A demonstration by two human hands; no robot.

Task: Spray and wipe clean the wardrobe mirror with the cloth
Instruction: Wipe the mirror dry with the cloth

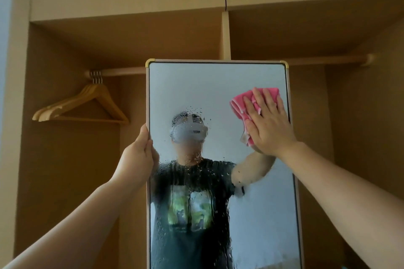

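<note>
The wiping step is underway. The right hand point(267, 124) lies flat, fingers spread, pressing the pink cloth point(242, 105) against the upper right of the wardrobe mirror point(196, 85). The left hand point(140, 155) is clamped on the mirror's left frame edge, steadying it. Spray droplets point(196, 172) cover the glass between the hands and below them; the next stroke should probably sweep the cloth leftward and down through them.

one mirror point(218, 94), one pink cloth point(241, 102), two hands, one rail point(122, 71) and wooden hangers point(87, 105) (three hooks show).
</note>
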